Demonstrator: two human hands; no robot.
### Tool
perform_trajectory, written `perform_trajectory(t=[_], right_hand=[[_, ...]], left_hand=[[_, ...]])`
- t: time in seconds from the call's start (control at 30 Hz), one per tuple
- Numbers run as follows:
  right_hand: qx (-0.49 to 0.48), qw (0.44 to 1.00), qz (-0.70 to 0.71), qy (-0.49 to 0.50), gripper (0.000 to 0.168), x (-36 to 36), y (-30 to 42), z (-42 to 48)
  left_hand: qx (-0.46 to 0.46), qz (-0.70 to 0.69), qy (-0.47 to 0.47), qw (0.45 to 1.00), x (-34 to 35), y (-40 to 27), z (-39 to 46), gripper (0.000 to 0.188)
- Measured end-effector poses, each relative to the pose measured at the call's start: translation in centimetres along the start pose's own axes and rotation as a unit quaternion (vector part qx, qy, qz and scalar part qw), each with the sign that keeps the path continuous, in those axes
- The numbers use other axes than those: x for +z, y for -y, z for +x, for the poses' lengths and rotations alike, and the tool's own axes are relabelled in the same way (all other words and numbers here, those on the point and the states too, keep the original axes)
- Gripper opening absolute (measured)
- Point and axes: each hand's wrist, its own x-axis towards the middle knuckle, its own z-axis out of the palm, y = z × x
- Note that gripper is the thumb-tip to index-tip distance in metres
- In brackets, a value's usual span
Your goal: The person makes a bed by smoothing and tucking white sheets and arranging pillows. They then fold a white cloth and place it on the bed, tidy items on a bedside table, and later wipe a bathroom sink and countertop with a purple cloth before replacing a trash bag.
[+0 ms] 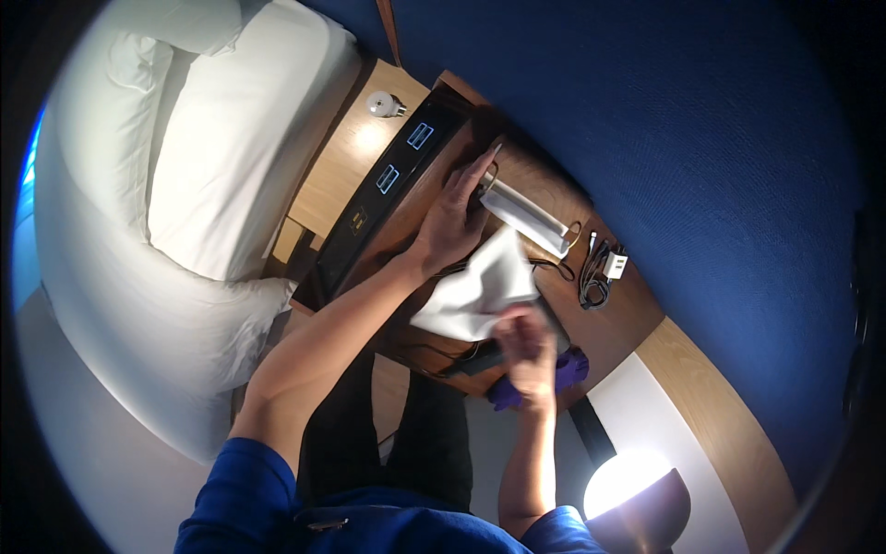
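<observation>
My left hand lies at the near left end of a long white box-like item with cord loops at its ends, on a brown wooden desk. Whether its fingers grip that item is hidden. A crumpled white cloth or paper sheet spreads between my hands, blurred. My right hand is on the sheet's lower right edge, its fingers closed on it, also blurred. Beneath the sheet a dark flat object partly shows. Beside my right wrist lies a purple cloth-like item.
A coiled dark cable and a white charger block lie on the desk's right side. More black cords run near its front edge. A black outlet panel borders the left. Beyond are a bed, a white round plug-in device and a lit lamp.
</observation>
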Motion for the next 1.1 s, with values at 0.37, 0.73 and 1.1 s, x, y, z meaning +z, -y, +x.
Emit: perform_trajectory(t=[0.37,0.73,1.1], right_hand=[[-0.3,0.779,-0.496,-0.239,0.031,-4.1,-1.0,11.4],[-0.297,0.766,-0.51,-0.256,0.036,-2.0,-1.6,10.0],[-0.327,0.729,-0.516,-0.31,0.03,-2.2,-3.6,9.2]], left_hand=[[0.087,0.194,0.061,0.975,-0.3,0.0,4.3,0.012],[0.146,0.222,0.152,0.952,-2.8,0.8,4.9,0.031],[0.179,0.233,0.175,0.94,-4.1,0.1,5.3,0.029]])
